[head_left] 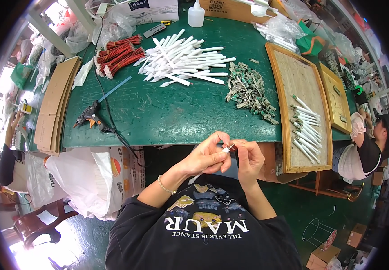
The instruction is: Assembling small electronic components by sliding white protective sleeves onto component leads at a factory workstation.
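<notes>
In front of my body, just off the near edge of the green table, both hands are raised close together. My left hand (211, 156) grips a white pointed tube (226, 149), its open end up by the fingertips and its tip showing below the hand. The fingers of my right hand (250, 158) pinch at that end. A small thin piece shows between the fingertips, too small to name. Across the table lies a heap of similar white tubes (183, 58). Beside it are a pile of small green circuit boards (250, 90) and bundles of red wires (120, 56).
At the left lie a glue gun (91, 118) with a black cable and a blue glue stick (116, 88) beside flat cardboard (56, 105). A wooden tray (289, 72) at the right holds several white tubes. A white bottle (196, 15) stands at the back. Another person (367, 144) sits at the right.
</notes>
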{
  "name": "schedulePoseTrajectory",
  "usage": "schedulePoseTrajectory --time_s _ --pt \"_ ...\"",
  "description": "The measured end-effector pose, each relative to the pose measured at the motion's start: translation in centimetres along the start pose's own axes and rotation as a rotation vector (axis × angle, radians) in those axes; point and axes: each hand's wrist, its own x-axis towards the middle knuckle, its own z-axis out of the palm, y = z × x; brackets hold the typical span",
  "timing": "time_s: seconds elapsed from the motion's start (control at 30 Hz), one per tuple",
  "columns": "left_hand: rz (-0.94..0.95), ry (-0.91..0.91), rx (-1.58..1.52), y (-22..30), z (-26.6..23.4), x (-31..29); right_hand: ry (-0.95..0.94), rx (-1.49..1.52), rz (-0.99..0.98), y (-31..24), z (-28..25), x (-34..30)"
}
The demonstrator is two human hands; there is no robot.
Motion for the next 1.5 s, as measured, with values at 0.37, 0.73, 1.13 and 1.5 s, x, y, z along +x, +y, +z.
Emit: schedulePoseTrajectory --time_s 0.37,0.73,1.13,1.5 --pt "-0.043 0.027 0.191 1.8 1.9 1.7 -0.013 0.097 -0.015 -0.8 -0.3 0.5" --pt "0.107 -0.134 0.351 0.6 3.0 4.1 0.229 0.465 0.222 -6.3 -5.4 4.8" --pt "0.378 0.533 1.745 8.2 -5.3 3.6 -0.377 -1.291 -0.052 -8.0 -21.6 8.7" --pt "0.495 0.636 2.344 12.2 -10.0 4.8 -0.015 -1.314 -0.109 -2.9 -7.7 7.3"
